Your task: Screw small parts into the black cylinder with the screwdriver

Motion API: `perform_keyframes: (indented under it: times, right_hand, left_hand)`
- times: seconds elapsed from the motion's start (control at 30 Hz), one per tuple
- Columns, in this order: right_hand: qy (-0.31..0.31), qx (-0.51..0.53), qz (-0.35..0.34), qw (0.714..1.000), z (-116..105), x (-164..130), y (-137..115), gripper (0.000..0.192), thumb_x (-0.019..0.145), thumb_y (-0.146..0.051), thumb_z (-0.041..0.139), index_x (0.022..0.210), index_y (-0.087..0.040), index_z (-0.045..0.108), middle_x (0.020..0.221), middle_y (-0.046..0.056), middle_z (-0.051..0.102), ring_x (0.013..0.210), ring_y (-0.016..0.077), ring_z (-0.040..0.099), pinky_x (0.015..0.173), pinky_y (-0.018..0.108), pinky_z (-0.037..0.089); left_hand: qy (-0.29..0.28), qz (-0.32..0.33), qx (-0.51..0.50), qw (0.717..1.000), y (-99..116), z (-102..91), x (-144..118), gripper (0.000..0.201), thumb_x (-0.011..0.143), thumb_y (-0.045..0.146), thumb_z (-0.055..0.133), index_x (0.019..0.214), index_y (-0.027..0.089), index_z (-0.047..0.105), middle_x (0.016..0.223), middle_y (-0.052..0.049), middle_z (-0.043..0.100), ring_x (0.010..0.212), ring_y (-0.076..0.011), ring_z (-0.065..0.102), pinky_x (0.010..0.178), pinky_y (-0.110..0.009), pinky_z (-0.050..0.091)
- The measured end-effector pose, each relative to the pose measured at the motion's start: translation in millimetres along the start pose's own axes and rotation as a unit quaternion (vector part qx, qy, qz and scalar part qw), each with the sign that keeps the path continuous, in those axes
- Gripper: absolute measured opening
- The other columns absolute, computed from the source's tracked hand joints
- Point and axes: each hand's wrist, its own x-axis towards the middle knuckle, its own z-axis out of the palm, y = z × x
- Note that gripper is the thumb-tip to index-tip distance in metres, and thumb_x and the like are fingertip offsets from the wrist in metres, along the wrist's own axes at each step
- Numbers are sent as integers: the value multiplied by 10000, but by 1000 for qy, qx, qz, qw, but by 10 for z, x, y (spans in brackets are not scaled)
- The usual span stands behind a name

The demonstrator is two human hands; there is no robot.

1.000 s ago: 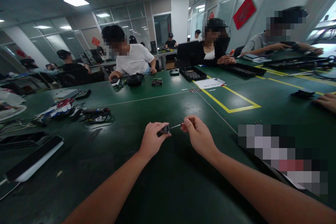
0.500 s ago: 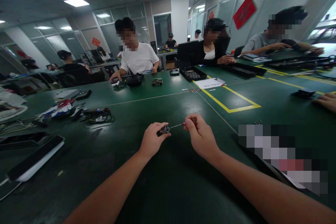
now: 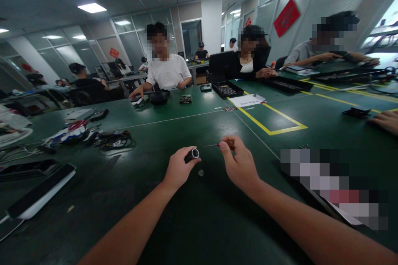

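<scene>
My left hand (image 3: pixel 178 169) grips a short black cylinder (image 3: pixel 192 155) with a silvery open end that faces right. My right hand (image 3: pixel 239 162) pinches a thin tool (image 3: pixel 222 145) with a red-brown handle and a fine metal shaft pointing left. The shaft's tip hangs a little above and to the right of the cylinder, apart from it. A small dark round part (image 3: pixel 200 172) lies on the green table (image 3: pixel 192 215) just below the cylinder, between my two hands.
Cables and small tools (image 3: pixel 93 134) lie at the left, with a long black-and-white device (image 3: pixel 40 192) nearer me. A yellow taped rectangle (image 3: pixel 273 120) marks the table at right. Another person's hand (image 3: pixel 384 120) rests at the right edge. Several people sit across the table.
The tool's tip has come out of the cylinder's open end and moved up and right. A small round part now lies on the table below the cylinder.
</scene>
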Motion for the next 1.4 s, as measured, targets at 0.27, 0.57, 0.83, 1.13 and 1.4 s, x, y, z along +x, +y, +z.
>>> perform_keyframes:
  times: [0.27, 0.57, 0.83, 1.13, 1.4]
  right_hand:
    - [-9, -5, -12, 1000, 10, 9, 21, 148, 993, -348, 509, 1052, -230, 576, 957, 74, 702, 902, 237, 686, 815, 393, 533]
    - [-14, -11, -33, 999, 6, 8, 30, 152, 991, -333, 503, 1057, -228, 592, 953, 75, 712, 902, 240, 694, 829, 399, 539]
    - [-26, -10, -32, 999, 3, 9, 20, 154, 993, -330, 491, 1053, -228, 590, 963, 80, 710, 913, 246, 692, 831, 403, 534]
    - [-36, -10, -25, 999, 0, 17, 23, 143, 991, -323, 499, 1054, -230, 588, 958, 74, 707, 909, 242, 693, 826, 396, 534]
    - [-40, 10, -6, 999, -3, 26, 58, 159, 986, -320, 507, 1063, -215, 598, 975, 75, 711, 927, 239, 692, 834, 393, 531]
  left_hand:
    - [0, -81, -62, 995, 53, -187, 46, 387, 979, 366, 534, 1338, 222, 534, 1115, -69, 684, 997, -227, 656, 875, -368, 518]
    - [-190, -54, 84, 977, 308, -352, -50, 149, 900, 322, 600, 963, 216, 683, 956, -55, 690, 857, -231, 644, 708, -316, 470]
    - [-256, 4, 145, 956, 230, -246, -159, 334, 823, 306, 746, 1156, 292, 726, 1055, -56, 688, 952, -254, 653, 798, -335, 489]
    - [-220, -79, 20, 972, 159, -393, -44, 236, 862, 364, 673, 1054, 247, 746, 1029, -49, 723, 890, -224, 670, 780, -329, 504]
    - [-52, -275, -263, 923, -244, -1039, -27, 397, 767, 311, 782, 1126, 153, 716, 857, -59, 638, 658, -124, 530, 497, -194, 344]
